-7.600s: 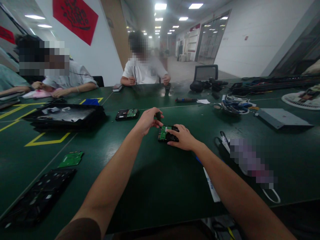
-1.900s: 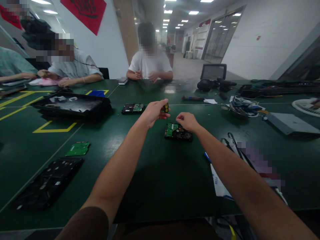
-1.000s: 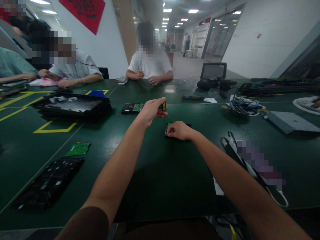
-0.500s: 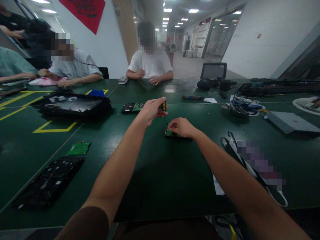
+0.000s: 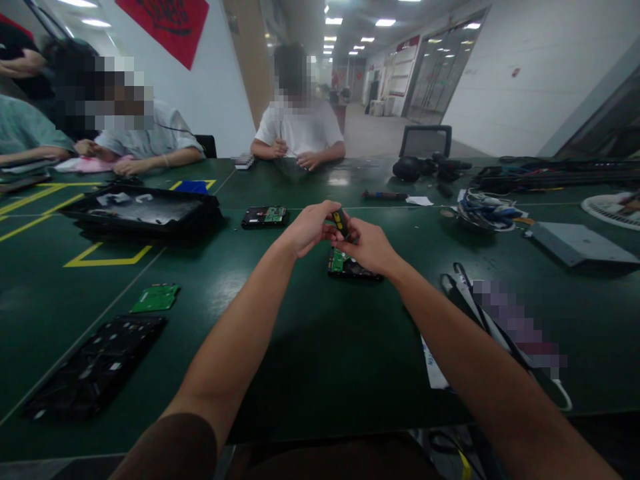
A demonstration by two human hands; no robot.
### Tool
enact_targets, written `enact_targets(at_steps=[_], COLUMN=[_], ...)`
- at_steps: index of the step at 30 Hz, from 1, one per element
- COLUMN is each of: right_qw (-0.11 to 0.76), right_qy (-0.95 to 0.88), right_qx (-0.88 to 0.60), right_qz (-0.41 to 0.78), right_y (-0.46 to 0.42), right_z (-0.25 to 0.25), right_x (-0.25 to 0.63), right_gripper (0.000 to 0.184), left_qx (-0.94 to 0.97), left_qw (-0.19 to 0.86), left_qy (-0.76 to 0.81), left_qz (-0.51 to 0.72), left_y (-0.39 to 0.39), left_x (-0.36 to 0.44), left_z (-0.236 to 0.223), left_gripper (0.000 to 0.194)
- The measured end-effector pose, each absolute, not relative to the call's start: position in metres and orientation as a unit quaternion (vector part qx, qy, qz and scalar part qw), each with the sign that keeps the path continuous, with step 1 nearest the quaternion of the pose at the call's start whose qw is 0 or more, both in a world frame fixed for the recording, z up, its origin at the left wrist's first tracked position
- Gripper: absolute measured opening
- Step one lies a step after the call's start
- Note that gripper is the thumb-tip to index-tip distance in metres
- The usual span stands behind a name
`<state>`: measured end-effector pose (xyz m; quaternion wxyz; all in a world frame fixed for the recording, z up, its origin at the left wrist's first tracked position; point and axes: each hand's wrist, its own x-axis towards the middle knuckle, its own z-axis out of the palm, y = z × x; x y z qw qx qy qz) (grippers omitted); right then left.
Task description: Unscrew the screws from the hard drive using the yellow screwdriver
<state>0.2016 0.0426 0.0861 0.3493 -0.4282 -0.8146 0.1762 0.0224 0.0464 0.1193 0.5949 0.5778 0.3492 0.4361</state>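
My left hand (image 5: 316, 230) is closed around the yellow-and-black handle of a screwdriver (image 5: 341, 220), which tilts above a hard drive. My right hand (image 5: 367, 243) has come up against it, its fingers bent and pinching at the screwdriver's lower end; the shaft and tip are hidden behind the fingers. Below both hands, the hard drive (image 5: 356, 270) lies flat on the dark green table (image 5: 320, 360), its green circuit board (image 5: 339, 261) showing at the left and partly covered by my right hand.
Another hard drive (image 5: 265, 216) lies behind my left hand. At left are a loose circuit board (image 5: 156, 298), a black drive casing (image 5: 95, 367) and a black tray (image 5: 145, 210). To the right lie bundled cables (image 5: 490, 212), a grey metal box (image 5: 583, 241) and a lanyard (image 5: 475, 300). People sit opposite.
My right hand has lifted off the hard drive's board to the screwdriver. The screwdriver has shifted slightly right and tilted away from upright, its tip no longer visible over the drive.
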Motion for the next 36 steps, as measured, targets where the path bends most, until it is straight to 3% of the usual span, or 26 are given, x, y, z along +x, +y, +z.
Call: enact_targets(at_steps=[4, 8, 12, 15, 27, 36], right_qw=[0.36, 0.458, 0.551, 0.613, 0.701, 0.65], right_qy=[-0.805, -0.696, -0.587, -0.539, -0.47, -0.503], right_qx=[-0.429, -0.521, -0.559, -0.543, -0.52, -0.557], right_qz=[0.195, 0.186, 0.196, 0.198, 0.131, 0.118], right_y=[0.045, 0.06, 0.072, 0.073, 0.07, 0.07], right_z=[0.078, 0.056, 0.028, 0.011, 0.001, -0.006], right_x=[0.21, 0.226, 0.242, 0.251, 0.264, 0.265], right_gripper=[0.013, 0.026, 0.044, 0.044, 0.033, 0.037], left_qx=[0.614, 0.707, 0.83, 0.859, 0.866, 0.797], left_qw=[0.562, 0.449, 0.266, 0.229, 0.212, 0.147], left_qy=[0.362, 0.41, 0.452, 0.44, 0.442, 0.567], left_qz=[0.419, 0.362, 0.191, 0.126, 0.102, 0.146], left_y=[0.05, 0.059, 0.068, 0.073, 0.073, 0.075], left_x=[0.019, 0.012, 0.013, 0.018, 0.023, 0.023], left_z=[0.113, 0.094, 0.059, 0.038, 0.029, 0.02], left_gripper=[0.046, 0.068, 0.117, 0.134, 0.129, 0.121])
